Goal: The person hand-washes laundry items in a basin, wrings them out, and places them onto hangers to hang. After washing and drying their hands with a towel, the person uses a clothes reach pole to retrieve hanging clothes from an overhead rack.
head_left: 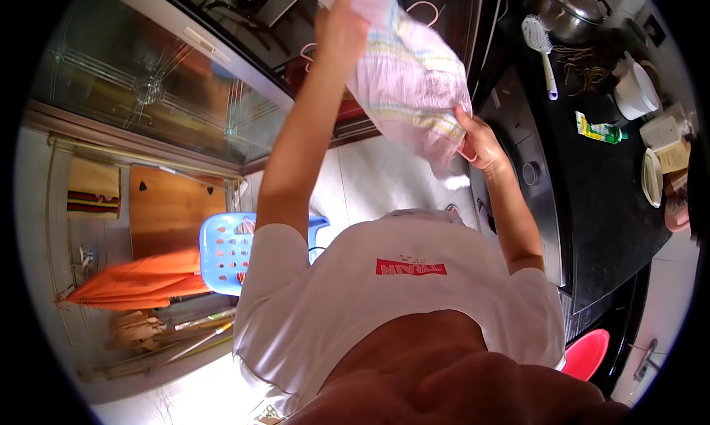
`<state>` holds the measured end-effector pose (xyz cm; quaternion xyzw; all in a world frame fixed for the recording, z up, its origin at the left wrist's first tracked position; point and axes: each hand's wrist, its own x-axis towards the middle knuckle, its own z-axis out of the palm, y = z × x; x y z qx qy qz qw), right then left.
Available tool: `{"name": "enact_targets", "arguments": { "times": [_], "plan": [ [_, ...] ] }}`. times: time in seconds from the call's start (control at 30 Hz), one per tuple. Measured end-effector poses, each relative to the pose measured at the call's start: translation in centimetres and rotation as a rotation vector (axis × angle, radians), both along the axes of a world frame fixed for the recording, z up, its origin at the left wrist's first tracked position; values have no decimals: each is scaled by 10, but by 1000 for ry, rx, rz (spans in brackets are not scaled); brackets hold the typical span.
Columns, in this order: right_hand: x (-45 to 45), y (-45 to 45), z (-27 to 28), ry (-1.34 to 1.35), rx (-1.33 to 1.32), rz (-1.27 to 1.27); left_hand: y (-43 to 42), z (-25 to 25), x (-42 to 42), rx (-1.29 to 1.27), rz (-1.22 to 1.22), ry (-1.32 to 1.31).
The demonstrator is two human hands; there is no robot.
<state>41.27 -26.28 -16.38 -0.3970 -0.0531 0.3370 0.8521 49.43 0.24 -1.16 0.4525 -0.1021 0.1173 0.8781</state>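
A pale pink striped cloth (407, 77) is stretched between my two hands, hanging at a slant. My left hand (344, 37), somewhat blurred, is closed on its upper left part. Lower down on the right, my right hand (482, 140) pinches the cloth's edge, with a thin pink curved piece (467, 157) by its fingers. Another thin pink loop (425, 11) shows beyond the cloth's top edge, and a pink hook-like piece (307, 53) is left of my left wrist. Whether these pink pieces belong together I cannot tell.
On the right, a black counter (592, 218) holds a white brush (538, 37), a metal pot (569, 11), a green-and-yellow tube (599, 128) and a white container (636, 91). A blue plastic stool (220, 259) stands left, near an orange cloth (140, 281). Glass doors (148, 85) are upper left.
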Motion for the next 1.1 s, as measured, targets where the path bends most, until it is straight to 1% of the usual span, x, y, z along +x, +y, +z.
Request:
{"name": "enact_targets", "arguments": {
  "times": [0.07,0.13,0.2,0.23,0.27,0.3,0.33,0.4,0.47,0.5,0.53,0.57,0.6,0.63,0.67,0.7,0.73,0.77,0.8,0.87,0.9,0.93,0.97,1.0,1.07,1.1],
  "plan": [
    [-12,-14,21,10,80,-83,-47,-20,-20,175,280,64],
    [-12,-28,25,-7,77,-150,-54,-67,-30,924,556,-95],
    [-9,-44,16,-147,-36,23,-60,-80,-57,1591,469,-375],
    [-18,-42,32,-156,-135,-64,-58,-84,-54,1593,452,-386],
    [-22,-43,38,-146,-136,-70,-53,-89,-54,1601,81,-194],
    [-23,-45,41,-163,-283,-65,-50,-94,-54,1568,-281,2],
    [-22,-48,43,-184,-434,-59,-54,-97,-54,1563,-286,0],
    [-19,-44,20,-416,-453,-66,-62,-104,-51,1704,-59,-319],
    [-30,-30,38,-437,-497,-81,-63,-137,-43,1748,-105,-169],
    [-29,-28,43,-491,-583,-40,-64,-154,-39,1771,-127,-94],
    [-25,-28,44,-548,-669,1,-70,-144,-44,1539,-141,30],
    [-14,-33,30,-454,-545,-24,-72,-146,-45,1400,183,-71],
    [-11,-35,27,-330,-394,-115,-74,-148,-46,1239,495,-168],
    [-7,-46,22,-265,-274,-77,-72,-134,-58,1197,839,-342],
    [2,-57,25,-215,-158,-37,-70,-145,-61,1190,845,-343],
    [0,-58,27,-160,-94,-119,-61,-171,-66,894,757,-92],
    [0,-59,31,-161,-93,-111,-49,-198,-69,594,657,149],
    [0,-59,35,-123,-56,-88,-34,-220,-63,829,462,262],
    [1,-57,38,-89,-16,-68,-36,-239,-57,680,377,244],
    [4,-55,33,-67,-1,-109,-50,-219,-56,238,67,323],
    [4,-56,35,-61,5,-114,-46,-211,-56,356,50,262],
    [4,-58,38,-54,10,-117,-47,-197,-57,350,52,265],
    [-5,-50,56,-7,-22,-232,-49,-177,-59,242,-28,273],
    [-3,-52,55,-6,-26,-230,-49,-162,-60,138,-107,280],
    [0,-63,48,-156,-8,-164,-37,-154,-55,125,-93,299],
    [2,-70,39,-161,-20,-156,-25,-152,-45,155,-32,311]
  ]
}}
